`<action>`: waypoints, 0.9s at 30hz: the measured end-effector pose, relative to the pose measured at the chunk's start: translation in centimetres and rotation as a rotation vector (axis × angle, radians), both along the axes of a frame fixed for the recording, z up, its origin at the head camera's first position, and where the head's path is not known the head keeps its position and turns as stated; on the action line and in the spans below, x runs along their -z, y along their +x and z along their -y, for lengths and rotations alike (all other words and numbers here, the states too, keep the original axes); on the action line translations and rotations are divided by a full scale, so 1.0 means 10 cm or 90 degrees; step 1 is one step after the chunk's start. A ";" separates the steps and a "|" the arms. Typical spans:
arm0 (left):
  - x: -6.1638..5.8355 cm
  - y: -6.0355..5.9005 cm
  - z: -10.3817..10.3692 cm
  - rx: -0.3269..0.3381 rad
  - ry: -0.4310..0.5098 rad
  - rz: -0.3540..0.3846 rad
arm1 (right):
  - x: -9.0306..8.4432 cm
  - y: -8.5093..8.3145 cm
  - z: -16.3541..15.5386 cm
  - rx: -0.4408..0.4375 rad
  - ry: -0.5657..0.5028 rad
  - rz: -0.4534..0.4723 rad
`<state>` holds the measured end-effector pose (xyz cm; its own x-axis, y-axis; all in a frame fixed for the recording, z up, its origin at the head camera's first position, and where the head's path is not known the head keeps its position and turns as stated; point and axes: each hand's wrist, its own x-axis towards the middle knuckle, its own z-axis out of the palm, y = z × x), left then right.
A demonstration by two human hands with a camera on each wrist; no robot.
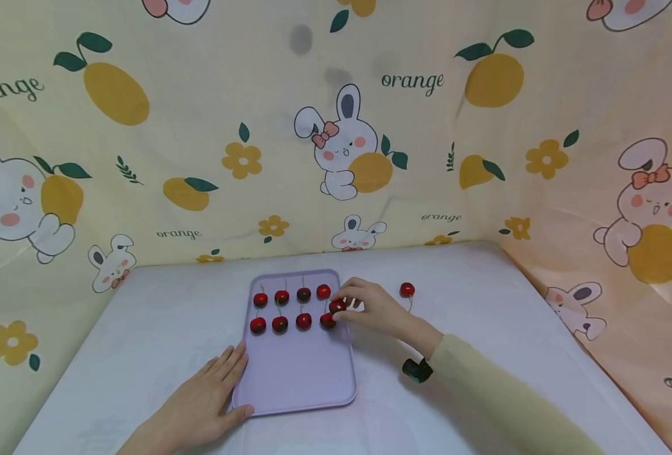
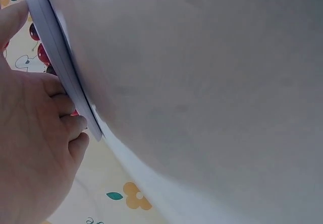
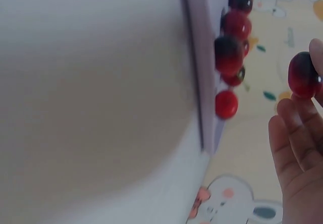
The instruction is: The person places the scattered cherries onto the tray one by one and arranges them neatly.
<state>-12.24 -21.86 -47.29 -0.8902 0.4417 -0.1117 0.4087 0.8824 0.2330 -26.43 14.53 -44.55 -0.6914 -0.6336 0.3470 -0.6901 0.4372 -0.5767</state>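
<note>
Surface: a pale lilac-white table (image 1: 483, 316), its cloth smooth, filling the lower half of the head view.
Backdrop: a cream curtain (image 1: 227, 95) printed with rabbits, oranges, yellow flowers and the word "orange" closes in the table at the back and on both sides.
Tray: a lilac tray (image 1: 298, 379) with rounded corners lies flat in the middle of the table.
Cherries on tray: eight red cherries (image 1: 281, 297) in two rows of four across the tray's far end.
Right hand: the right hand (image 1: 372, 306) pinches a dark red cherry (image 1: 337, 306) between its fingertips, at the tray's right edge beside the rows.
Left hand: the left hand (image 1: 207, 398) rests flat with straight fingers on the table, touching the tray's near left edge.
Loose cherry: a single cherry (image 1: 406, 290) lies on the table right of the tray, just beyond the right hand.
Sleeve: a pale yellow sleeve (image 1: 500, 392) covers the right forearm.
</note>
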 end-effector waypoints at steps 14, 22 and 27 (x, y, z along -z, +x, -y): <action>0.00 0.04 0.01 -0.014 -0.015 0.001 | -0.03 0.22 0.53 -0.046 0.020 0.052; -0.02 0.06 0.04 -0.011 -0.014 0.008 | -0.05 0.34 0.78 -0.070 0.036 0.066; -0.02 0.07 0.05 -0.007 -0.011 0.016 | -0.01 0.36 0.89 -0.088 0.044 0.041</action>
